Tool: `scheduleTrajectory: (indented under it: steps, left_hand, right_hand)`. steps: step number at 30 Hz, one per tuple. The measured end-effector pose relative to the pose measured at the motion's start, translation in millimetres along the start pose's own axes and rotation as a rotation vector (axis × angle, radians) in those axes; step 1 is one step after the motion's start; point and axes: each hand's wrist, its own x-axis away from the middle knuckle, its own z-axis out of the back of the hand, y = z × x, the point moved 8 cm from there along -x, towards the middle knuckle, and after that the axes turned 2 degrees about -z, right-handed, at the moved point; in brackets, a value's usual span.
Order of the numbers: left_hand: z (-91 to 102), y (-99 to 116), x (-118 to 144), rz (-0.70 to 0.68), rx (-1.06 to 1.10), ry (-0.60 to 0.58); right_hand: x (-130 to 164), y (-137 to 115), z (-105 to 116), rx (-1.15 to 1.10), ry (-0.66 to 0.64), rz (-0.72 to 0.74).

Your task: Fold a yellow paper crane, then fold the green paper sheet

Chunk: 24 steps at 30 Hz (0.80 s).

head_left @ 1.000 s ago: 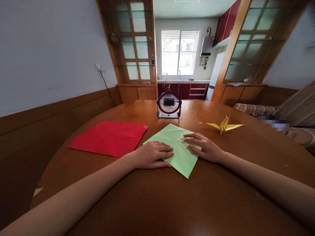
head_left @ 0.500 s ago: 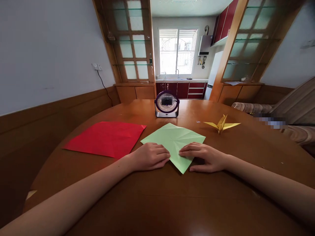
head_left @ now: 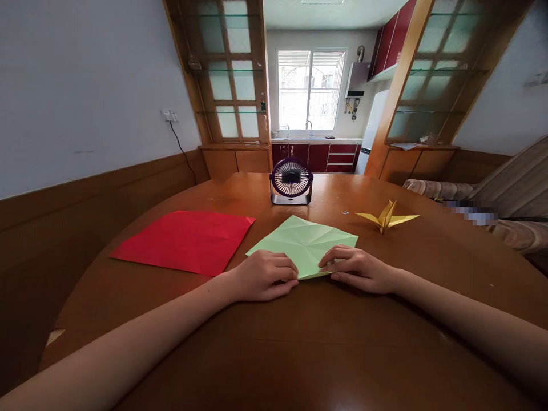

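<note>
Green paper (head_left: 305,244) flat on counter (head_left: 342,337), just in front of fan (head_left: 291,181), creased all over but not yet shaped. Left hand (head_left: 263,275) and right hand (head_left: 357,268) both pinching near corner, lifting it slightly. Folding barely begun; finished yellow crane (head_left: 386,217) right of fan, red paper (head_left: 186,240) left, untouched.

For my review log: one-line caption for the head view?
Both hands, left and right, grip the green paper beside a red sheet.

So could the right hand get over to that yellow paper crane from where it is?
Probably yes: the right hand rests on the green paper, and only bare table lies between it and the yellow crane.
</note>
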Motion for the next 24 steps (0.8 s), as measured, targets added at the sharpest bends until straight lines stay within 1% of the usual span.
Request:
scheduleTrajectory:
  steps: [3,7,9,11,16,20,24]
  left_hand:
    - [-0.4,-9,0,0.107,0.122,0.024]
    - [-0.9,-24,1,0.317,0.231,0.078]
    - [-2.3,-30,1,0.414,0.285,0.096]
    - [-4.0,-34,2,0.48,0.336,0.108]
    - [-8.1,-39,4,0.582,0.405,0.148]
    - [-11.3,-42,6,0.639,0.426,0.186]
    - [-10.9,-46,9,0.707,0.399,0.228]
  right_hand:
    - [0,6,2,-0.08,0.017,-0.051]
    - [0,15,4,-0.177,0.044,-0.142]
    - [-1,19,5,-0.229,0.066,-0.199]
    - [-2,22,4,-0.277,0.105,-0.267]
    - [-4,27,2,-0.311,0.203,-0.384]
    - [-3,37,3,-0.258,0.268,-0.468]
    - [-3,44,5,-0.176,0.331,-0.53]
